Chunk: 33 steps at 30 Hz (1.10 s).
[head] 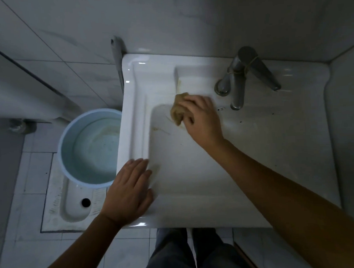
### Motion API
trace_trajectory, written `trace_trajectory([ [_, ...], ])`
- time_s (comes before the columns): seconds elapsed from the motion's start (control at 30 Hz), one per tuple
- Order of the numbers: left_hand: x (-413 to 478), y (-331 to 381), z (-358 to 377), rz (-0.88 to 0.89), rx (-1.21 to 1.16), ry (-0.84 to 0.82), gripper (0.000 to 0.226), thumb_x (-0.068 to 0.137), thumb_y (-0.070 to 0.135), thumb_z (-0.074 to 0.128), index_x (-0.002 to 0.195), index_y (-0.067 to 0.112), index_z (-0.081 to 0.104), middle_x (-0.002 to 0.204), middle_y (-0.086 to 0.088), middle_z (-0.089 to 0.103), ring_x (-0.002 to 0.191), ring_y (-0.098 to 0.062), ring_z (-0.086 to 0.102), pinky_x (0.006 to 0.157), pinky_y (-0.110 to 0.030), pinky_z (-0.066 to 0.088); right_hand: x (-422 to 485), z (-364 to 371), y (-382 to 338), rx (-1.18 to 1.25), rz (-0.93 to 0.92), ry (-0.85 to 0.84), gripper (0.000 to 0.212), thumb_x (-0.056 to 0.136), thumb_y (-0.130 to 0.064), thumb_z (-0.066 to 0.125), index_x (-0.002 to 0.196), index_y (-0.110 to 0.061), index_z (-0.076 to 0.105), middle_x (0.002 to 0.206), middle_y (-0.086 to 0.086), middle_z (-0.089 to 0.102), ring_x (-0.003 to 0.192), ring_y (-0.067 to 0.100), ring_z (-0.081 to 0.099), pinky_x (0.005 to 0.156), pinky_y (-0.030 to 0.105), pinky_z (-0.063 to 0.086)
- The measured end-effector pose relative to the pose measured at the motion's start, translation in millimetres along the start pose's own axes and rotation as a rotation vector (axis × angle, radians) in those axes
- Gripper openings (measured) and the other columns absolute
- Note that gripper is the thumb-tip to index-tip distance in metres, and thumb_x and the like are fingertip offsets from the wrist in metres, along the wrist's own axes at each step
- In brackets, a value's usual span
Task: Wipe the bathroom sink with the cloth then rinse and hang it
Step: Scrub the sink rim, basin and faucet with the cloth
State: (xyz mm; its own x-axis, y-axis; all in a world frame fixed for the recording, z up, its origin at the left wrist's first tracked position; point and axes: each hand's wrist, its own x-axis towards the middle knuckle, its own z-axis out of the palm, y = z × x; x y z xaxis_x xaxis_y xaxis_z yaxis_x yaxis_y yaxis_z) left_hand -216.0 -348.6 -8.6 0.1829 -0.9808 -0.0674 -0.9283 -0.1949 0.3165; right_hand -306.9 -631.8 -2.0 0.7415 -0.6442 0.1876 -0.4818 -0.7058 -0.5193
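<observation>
A white square bathroom sink (265,149) fills the middle of the head view, with brownish stains near the basin's far left corner. My right hand (202,118) grips a crumpled tan cloth (178,109) and presses it on the far rim of the basin, left of the tap. My left hand (129,189) lies flat with straight fingers on the sink's near left rim and holds nothing. A metal faucet (239,81) with a lever handle stands at the back right.
A light blue bucket (69,139) holding water stands on the floor left of the sink, beside a white squat toilet (73,202). A grey handle (116,55) leans against the tiled wall behind the sink's left corner. My legs show below the sink's front edge.
</observation>
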Motion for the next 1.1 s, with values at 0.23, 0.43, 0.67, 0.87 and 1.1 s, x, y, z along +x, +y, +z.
trace_trajectory([
  [0.23, -1, -2, 2, 0.014, 0.024, 0.011, 0.05, 0.09, 0.038, 0.054, 0.123, 0.002, 0.067, 0.142, -0.021, 0.057, 0.135, -0.037, 0.052, 0.118, -0.056, 0.035, 48, 9, 13, -0.01, 0.313, 0.046, 0.044, 0.092, -0.012, 0.057, 0.136, -0.019, 0.056, 0.145, 0.003, 0.049, 0.136, 0.025, 0.043, 0.109, 0.044, 0.044],
  [0.43, 0, -2, 2, 0.012, 0.023, 0.018, 0.049, 0.09, 0.037, 0.054, 0.121, 0.002, 0.068, 0.14, -0.022, 0.059, 0.134, -0.038, 0.053, 0.115, -0.058, 0.039, 47, 41, -30, 0.008, 0.31, 0.068, 0.042, 0.085, -0.014, 0.062, 0.127, -0.019, 0.061, 0.135, 0.003, 0.055, 0.125, 0.027, 0.045, 0.104, 0.042, 0.045],
  [0.67, -2, -1, 1, 0.013, 0.016, 0.022, 0.047, 0.092, 0.037, 0.052, 0.121, 0.002, 0.067, 0.14, -0.022, 0.059, 0.134, -0.038, 0.052, 0.116, -0.057, 0.037, -16, 16, -6, 0.066, 0.134, -0.129, 0.035, 0.085, -0.012, 0.062, 0.119, -0.017, 0.066, 0.126, 0.0, 0.059, 0.12, 0.022, 0.049, 0.101, 0.035, 0.047],
  [0.87, -2, -2, 3, 0.016, 0.025, 0.041, 0.046, 0.091, 0.037, 0.052, 0.12, 0.004, 0.067, 0.141, -0.02, 0.059, 0.135, -0.036, 0.052, 0.12, -0.053, 0.033, 14, -3, 15, 0.097, 0.26, 0.086, 0.042, 0.088, -0.012, 0.057, 0.126, -0.027, 0.059, 0.132, -0.001, 0.052, 0.123, 0.018, 0.05, 0.099, 0.026, 0.046],
  [1.1, -2, -3, 5, 0.019, 0.043, 0.038, 0.046, 0.09, 0.037, 0.056, 0.12, 0.004, 0.066, 0.142, -0.021, 0.057, 0.136, -0.036, 0.05, 0.12, -0.053, 0.033, 47, 38, -31, 0.046, 0.338, 0.086, 0.049, 0.088, -0.013, 0.06, 0.136, -0.019, 0.054, 0.14, 0.008, 0.047, 0.13, 0.027, 0.043, 0.103, 0.041, 0.047],
])
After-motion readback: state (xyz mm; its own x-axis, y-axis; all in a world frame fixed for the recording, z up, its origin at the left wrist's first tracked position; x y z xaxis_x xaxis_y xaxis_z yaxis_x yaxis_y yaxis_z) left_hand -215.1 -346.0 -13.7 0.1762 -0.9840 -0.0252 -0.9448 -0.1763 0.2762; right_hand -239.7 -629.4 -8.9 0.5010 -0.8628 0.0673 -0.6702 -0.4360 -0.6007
